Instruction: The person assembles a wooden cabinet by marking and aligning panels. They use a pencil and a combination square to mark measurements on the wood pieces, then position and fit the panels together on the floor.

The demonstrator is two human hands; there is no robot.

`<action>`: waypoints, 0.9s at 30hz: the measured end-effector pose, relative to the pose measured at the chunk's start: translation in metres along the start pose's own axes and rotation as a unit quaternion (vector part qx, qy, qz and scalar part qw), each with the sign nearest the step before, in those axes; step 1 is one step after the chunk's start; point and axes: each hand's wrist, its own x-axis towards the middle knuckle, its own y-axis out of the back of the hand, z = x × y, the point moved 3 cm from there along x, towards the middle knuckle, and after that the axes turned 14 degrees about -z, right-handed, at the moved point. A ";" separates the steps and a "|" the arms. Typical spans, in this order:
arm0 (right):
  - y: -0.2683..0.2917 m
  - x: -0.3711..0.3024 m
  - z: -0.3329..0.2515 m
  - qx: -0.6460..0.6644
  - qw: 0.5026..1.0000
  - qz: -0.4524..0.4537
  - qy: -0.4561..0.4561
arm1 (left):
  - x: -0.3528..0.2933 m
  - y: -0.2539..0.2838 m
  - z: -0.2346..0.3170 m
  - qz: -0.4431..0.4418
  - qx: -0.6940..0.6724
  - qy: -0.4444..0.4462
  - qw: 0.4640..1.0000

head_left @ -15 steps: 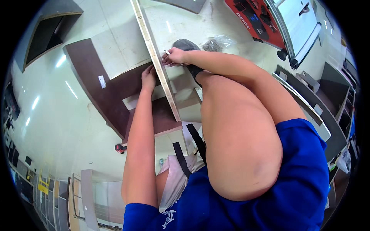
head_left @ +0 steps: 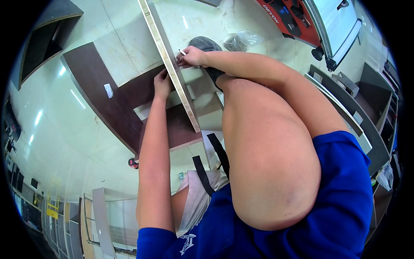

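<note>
A wooden-cored panel with a pale raw edge stands upright across a dark brown furniture carcass on the floor. On the panel's left side, my left hand reaches into the carcass, fingers bent close against the panel's inner face. Its fingertips are partly hidden, and whatever they pinch is too small to make out. Across the panel, my right hand is closed around a slim white pen, near the panel's outer face and above my dark shoe.
A plastic bag of small hardware lies beyond the shoe. A red tool case and a wheeled white cart are at the upper right. Grey cabinet parts stand right. A red-black tape measure lies near the carcass's corner.
The view has shifted slightly, so the panel and carcass sit a little farther left. My left hand's fingers are more bent. My right hand still grips the pen, now held at a different tilt.
</note>
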 end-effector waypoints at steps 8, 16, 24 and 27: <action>0.007 0.006 0.009 0.004 1.000 -0.001 0.021 | 0.003 0.001 -0.003 0.007 -0.020 -0.001 1.000; 0.001 -0.004 0.004 0.029 0.999 -0.015 0.034 | 0.003 0.005 -0.004 -0.003 0.017 -0.004 1.000; -0.007 -0.014 0.005 0.017 0.999 -0.020 -0.022 | 0.003 0.008 -0.012 -0.016 -0.008 -0.007 1.000; -0.007 -0.012 0.007 0.037 0.999 -0.038 0.009 | 0.004 0.008 -0.013 -0.009 0.000 -0.013 1.000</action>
